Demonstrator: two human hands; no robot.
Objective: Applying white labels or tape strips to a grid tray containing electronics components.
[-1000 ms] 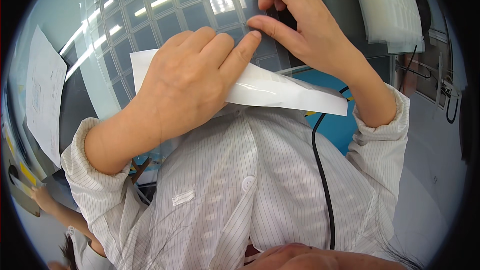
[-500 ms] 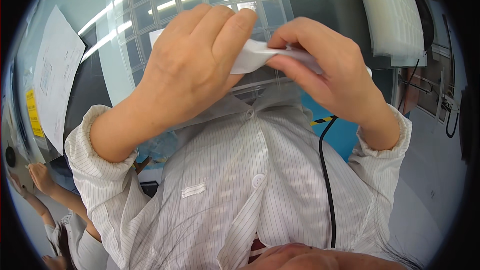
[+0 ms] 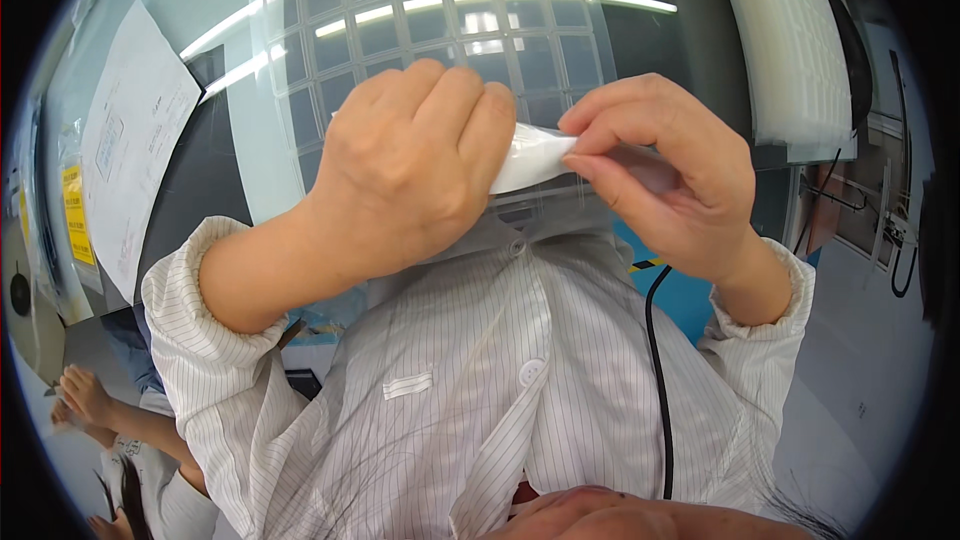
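Between my hands is a thin white sheet (image 3: 530, 158), shiny and bunched; I cannot make out whether it is paper or plastic film. My left hand (image 3: 405, 165) is closed round one end, its back turned up so that the fingertips are hidden. Thumb and forefinger of my right hand (image 3: 665, 165) pinch the sheet's other end. Both hands are above the near edge of a clear tray (image 3: 440, 35) divided into square compartments, which lies on the table.
A stack of translucent trays (image 3: 795, 50) stands at the right. Printed paper (image 3: 140, 145) lies at the left, with a yellow label (image 3: 77, 215) beyond it. A black cable (image 3: 655, 370) hangs in front of my shirt. At lower left, another person's hand (image 3: 85, 395) is raised.
Both hands have moved slightly nearer to me with the white sheet. My right hand now pinches the sheet with its fingertips. In the view, the tray and paper have shifted.
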